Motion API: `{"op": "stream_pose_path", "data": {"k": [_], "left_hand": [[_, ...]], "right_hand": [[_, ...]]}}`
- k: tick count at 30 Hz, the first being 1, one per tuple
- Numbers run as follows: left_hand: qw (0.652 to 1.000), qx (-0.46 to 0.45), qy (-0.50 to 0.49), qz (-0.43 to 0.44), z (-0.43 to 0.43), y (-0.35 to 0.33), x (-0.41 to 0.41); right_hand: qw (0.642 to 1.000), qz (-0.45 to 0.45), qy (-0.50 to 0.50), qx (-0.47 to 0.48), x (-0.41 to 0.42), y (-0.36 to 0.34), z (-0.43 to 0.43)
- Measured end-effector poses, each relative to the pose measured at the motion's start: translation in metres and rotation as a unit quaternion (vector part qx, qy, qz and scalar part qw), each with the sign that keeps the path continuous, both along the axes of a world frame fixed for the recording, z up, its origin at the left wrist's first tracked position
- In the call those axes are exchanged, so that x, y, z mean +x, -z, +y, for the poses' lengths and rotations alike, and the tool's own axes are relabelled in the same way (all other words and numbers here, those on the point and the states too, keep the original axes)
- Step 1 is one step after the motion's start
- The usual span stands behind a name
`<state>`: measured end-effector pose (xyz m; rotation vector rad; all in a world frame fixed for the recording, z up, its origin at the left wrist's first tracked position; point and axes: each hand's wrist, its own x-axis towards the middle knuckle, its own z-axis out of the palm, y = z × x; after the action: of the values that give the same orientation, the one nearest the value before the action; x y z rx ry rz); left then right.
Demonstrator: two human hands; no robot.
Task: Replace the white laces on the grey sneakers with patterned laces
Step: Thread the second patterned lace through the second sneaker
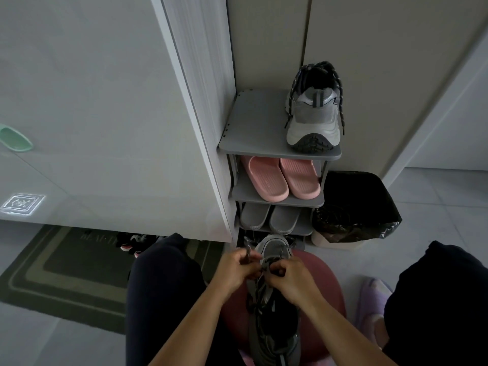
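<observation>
Because the person sits facing the shoe rack (253, 120), every position below is given relative to that rack.

1. Doormat (66, 262): on the floor, well to the left of the rack.
2. Bin with black liner (356, 207): just beside the rack, on its right.
3. Maroon stool (317, 286): in front of the rack's foot, between the person's knees.
4. Laced sneaker (313, 117): on the rack's top shelf, heel outward, already fitted with dark patterned laces.
5. Pink slippers (280, 178): one shelf down.
6. Grey slippers (269, 217): on the shelf below the pink pair.
7. Worked sneaker (274, 249): on the stool. Its long axis runs straight from the person to the rack, toe nearest the rack and heel nearest the person.

Hands: both work at the toe end of the eyelet row.
- Left hand (232, 268): fingers curled, pinching the patterned lace (247, 247). The free end rises toward the rack.
- Right hand (293, 281): fingers curled tight against the eyelet row, gripping the sneaker there. Whether a lace strand also sits in that grip cannot be determined.

Judgement: threading is at the first eyelets. The remaining eyelets lie behind the hands, toward the person, so lacing must progress along that axis away from the rack. Neither hand is clearly nearer.
</observation>
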<state>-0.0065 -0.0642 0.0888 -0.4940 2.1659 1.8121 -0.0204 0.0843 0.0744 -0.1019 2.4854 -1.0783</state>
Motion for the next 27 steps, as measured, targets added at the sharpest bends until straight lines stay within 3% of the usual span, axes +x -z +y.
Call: {"op": "stream_pose_path", "data": {"k": [5,15,20,27], "left_hand": [[0.998,-0.025,-0.043,0.024,0.001,0.006,-0.003],[0.996,-0.078,0.029,0.034,0.007,0.016,-0.007],[0.996,-0.089,0.02,0.02,0.009,0.024,-0.009],[0.998,0.037,-0.051,-0.031,0.012,0.02,-0.002]], "right_hand": [[1.0,-0.006,0.007,-0.018,-0.001,0.003,0.001],[1.0,0.019,-0.015,-0.011,-0.006,0.004,0.007],[1.0,0.017,-0.017,0.019,-0.007,0.009,0.004],[1.0,0.016,0.0,0.001,-0.007,0.003,0.002]]}}
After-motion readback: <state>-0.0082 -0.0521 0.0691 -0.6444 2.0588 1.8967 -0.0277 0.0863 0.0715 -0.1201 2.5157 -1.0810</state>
